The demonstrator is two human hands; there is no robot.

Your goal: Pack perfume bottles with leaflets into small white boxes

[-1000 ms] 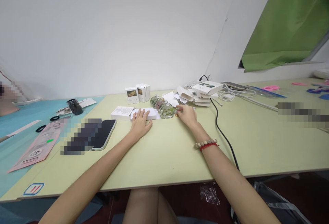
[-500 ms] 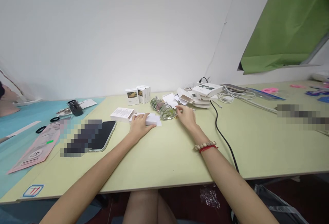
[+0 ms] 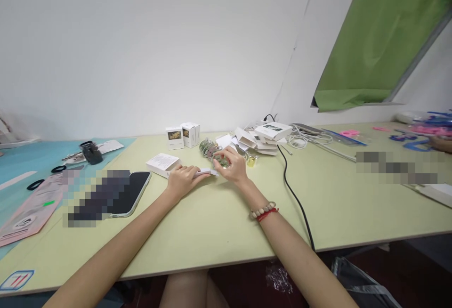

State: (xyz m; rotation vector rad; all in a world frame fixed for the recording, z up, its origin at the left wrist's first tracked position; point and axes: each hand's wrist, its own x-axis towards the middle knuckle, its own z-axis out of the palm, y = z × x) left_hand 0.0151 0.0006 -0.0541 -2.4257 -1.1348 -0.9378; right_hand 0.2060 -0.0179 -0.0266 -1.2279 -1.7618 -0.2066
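Observation:
My left hand (image 3: 181, 181) is closed around a small white box (image 3: 202, 172) low over the table, its fingers covering much of it. A pale flap of this box sticks out to the right. Close to that flap is my right hand (image 3: 231, 164), its thumb and forefinger curved with a gap between them. Through the gap shows part of a row of clear round ornaments (image 3: 205, 147) with green and pinkish filling, standing behind the hand. A white carton (image 3: 163, 163) with printed text lies just left of my left hand.
Two white boxes (image 3: 175, 137) with pictures stand by the wall. Flattened boxes and papers (image 3: 270, 133) are piled behind my right hand, with a small gold-coloured item (image 3: 252, 161) near them. A phone (image 3: 136, 190) lies left; a black cable (image 3: 294, 195) runs right.
My right hand has moved left from beside the ornaments to the white box's flap. My left hand now grips the box, which has tilted. The view has turned slightly right.

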